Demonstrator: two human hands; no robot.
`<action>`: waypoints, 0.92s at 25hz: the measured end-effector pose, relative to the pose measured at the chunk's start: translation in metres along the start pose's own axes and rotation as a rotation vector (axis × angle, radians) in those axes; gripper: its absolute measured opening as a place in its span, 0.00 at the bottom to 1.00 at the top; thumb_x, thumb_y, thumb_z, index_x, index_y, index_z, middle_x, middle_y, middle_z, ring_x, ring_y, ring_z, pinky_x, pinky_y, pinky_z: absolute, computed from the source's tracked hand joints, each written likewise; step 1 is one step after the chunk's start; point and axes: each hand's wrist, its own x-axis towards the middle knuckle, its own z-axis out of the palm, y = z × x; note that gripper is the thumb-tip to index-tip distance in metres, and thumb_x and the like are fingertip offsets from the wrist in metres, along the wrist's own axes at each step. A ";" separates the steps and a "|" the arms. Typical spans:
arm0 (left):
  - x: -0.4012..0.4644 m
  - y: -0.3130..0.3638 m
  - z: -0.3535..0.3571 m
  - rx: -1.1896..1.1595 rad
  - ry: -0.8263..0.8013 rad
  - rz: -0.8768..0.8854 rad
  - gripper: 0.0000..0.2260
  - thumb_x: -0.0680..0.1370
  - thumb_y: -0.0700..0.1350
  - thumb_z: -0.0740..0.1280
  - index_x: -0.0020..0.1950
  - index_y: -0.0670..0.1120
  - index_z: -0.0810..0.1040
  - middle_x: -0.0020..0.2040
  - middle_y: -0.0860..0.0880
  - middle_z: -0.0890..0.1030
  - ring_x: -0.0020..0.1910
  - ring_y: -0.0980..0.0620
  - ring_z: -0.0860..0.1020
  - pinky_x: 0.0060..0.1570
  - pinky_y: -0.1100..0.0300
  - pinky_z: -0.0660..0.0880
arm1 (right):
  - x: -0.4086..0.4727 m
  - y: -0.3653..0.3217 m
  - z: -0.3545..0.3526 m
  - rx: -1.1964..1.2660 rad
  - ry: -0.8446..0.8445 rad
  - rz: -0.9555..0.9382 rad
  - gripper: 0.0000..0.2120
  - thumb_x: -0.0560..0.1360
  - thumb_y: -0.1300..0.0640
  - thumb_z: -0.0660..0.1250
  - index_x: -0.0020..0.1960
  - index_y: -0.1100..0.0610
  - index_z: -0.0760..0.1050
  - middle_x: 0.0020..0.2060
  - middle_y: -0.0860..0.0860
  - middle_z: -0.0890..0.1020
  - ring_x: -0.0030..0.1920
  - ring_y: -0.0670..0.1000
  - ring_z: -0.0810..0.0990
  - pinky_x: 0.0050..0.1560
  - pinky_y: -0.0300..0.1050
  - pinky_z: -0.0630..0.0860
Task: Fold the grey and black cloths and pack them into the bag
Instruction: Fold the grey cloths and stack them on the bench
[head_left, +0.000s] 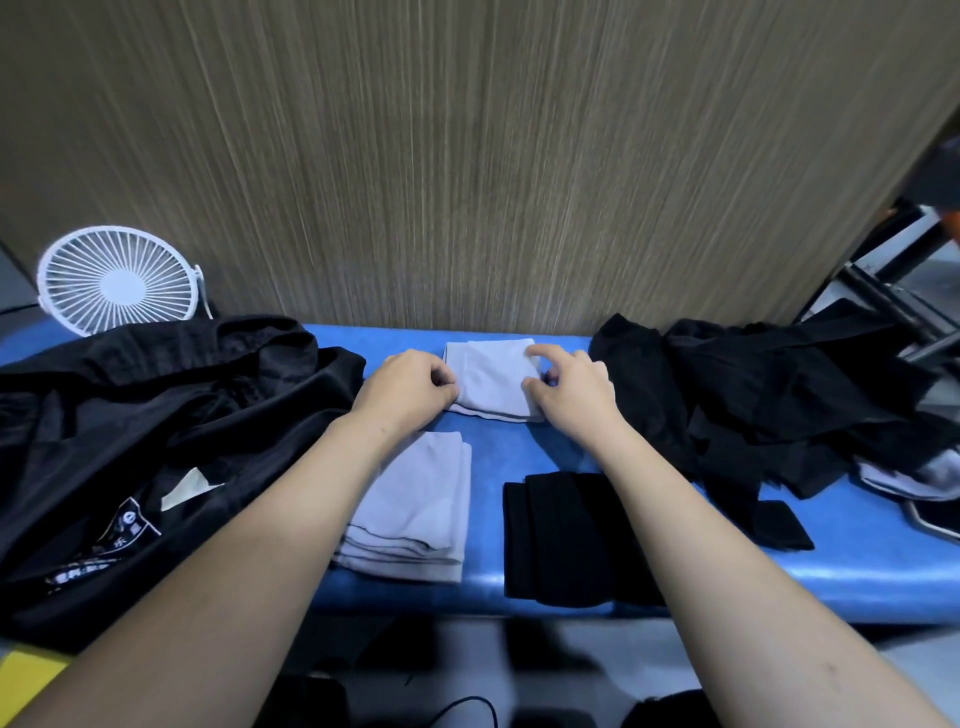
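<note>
We see both hands on a small folded grey cloth (491, 378) that lies at the far middle of the blue tabletop (857, 545), close to the wood-grain wall (467, 156). Our left hand (410, 387) has its fingers curled at the cloth's left edge and seems to pinch it. Our right hand (571, 384) pinches the right edge between thumb and curled fingers.

Nearer to us, under our left forearm, a stack of folded grey cloths (415, 514) rests on the tabletop, and just right of it lies a folded black cloth (561, 540), partly under our right forearm. A heap of loose black cloths (779, 395) sits at the right, and a large black bag (156, 441) spreads over the left side. A white fan (122, 280) stands behind the bag, at the far left.
</note>
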 end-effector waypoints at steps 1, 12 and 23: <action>0.000 0.001 0.000 -0.011 -0.004 0.003 0.03 0.76 0.49 0.70 0.46 0.51 0.83 0.46 0.58 0.84 0.52 0.55 0.79 0.54 0.52 0.77 | -0.002 -0.001 -0.001 0.101 -0.040 -0.002 0.17 0.77 0.52 0.66 0.66 0.44 0.74 0.48 0.50 0.78 0.54 0.57 0.74 0.58 0.51 0.72; -0.002 -0.005 0.004 -0.011 -0.039 0.041 0.09 0.75 0.52 0.70 0.54 0.60 0.80 0.55 0.54 0.79 0.57 0.54 0.77 0.56 0.52 0.75 | -0.020 -0.025 -0.014 0.519 -0.249 0.070 0.18 0.73 0.67 0.65 0.60 0.52 0.78 0.45 0.43 0.75 0.41 0.44 0.75 0.39 0.37 0.71; -0.010 0.020 -0.017 -0.745 -0.275 0.117 0.09 0.78 0.44 0.69 0.55 0.51 0.72 0.43 0.45 0.75 0.42 0.49 0.73 0.49 0.54 0.68 | -0.030 -0.029 -0.046 0.876 -0.114 -0.218 0.26 0.71 0.72 0.61 0.59 0.49 0.82 0.50 0.42 0.79 0.40 0.43 0.74 0.38 0.37 0.72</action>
